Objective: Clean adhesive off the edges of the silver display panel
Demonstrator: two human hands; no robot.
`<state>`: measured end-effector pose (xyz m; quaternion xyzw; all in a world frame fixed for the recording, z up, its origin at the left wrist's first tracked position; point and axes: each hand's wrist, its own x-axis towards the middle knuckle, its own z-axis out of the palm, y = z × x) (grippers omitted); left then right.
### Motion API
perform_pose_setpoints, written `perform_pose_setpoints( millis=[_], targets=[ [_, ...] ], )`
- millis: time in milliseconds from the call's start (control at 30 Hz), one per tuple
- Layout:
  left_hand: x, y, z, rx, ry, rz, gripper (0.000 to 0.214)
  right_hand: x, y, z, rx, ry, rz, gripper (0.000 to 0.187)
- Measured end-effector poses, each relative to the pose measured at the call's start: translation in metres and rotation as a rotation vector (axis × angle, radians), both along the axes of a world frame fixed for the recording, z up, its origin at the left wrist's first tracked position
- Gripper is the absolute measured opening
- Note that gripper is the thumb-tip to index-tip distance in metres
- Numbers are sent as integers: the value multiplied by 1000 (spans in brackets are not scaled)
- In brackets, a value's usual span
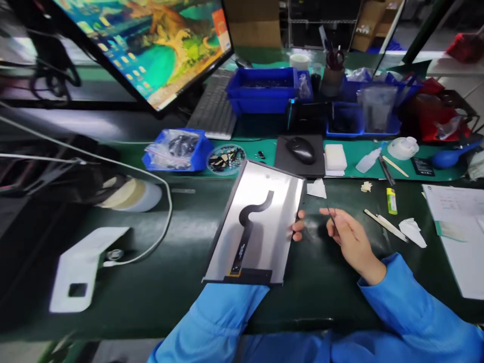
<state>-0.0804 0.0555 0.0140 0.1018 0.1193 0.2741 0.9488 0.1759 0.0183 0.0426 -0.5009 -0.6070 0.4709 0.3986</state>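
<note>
Just in from the front edge of the bench (159, 297), the panel (266, 234) rests on my left hand (298, 227), mostly hidden beneath, with fingers bent around the panel's right side; its long axis runs away from me, leaning slightly right. Off that side, apart from it, my right hand (351, 240) pinches a thin dark sliver (331, 218); beyond, toward the bench's back edge, sits a mouse (300, 150).

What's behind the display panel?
Left hand: fingertips show at the display panel's right edge, blue sleeve emerging below. The palm and any bench area directly behind are covered.
</note>
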Motion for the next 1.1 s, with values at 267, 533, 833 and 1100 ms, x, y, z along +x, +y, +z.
perform_pose_setpoints(
  millis=[267, 533, 833, 1100],
  targets=[
    [-7, -7, -1, -187, -94, 556, 44, -7, -14, 4, 460, -204, 441, 32],
    [2, -6, 22, -253, -7, 632, 48, -14, -21, 5, 654, -369, 477, 23],
    [0, -8, 36, -244, 74, 591, 59, -14, -22, 6, 681, -425, 475, 26],
    [-4, -6, 20, -243, -93, 623, 72, -16, -22, 7, 699, -475, 471, 24]
  ],
)
